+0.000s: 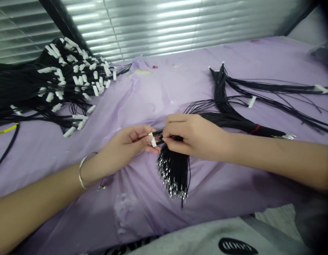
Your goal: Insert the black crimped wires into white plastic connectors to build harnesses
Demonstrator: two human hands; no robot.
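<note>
My left hand (128, 145) pinches a small white connector (152, 139) at the centre of the purple-covered table (179, 85). My right hand (193, 136) is closed on thin black wires (159, 134) that run into that connector. Under my right hand a bundle of black wires with metal tips (174, 173) fans out towards me. The bundle runs back to the right, bound by a red band (255, 128).
A large heap of black wires with white connectors (60, 85) lies at the left. More loose black wires (272, 95) spread at the right rear. A yellow tag (8, 129) sits at the far left. Window blinds (166, 24) stand behind the table.
</note>
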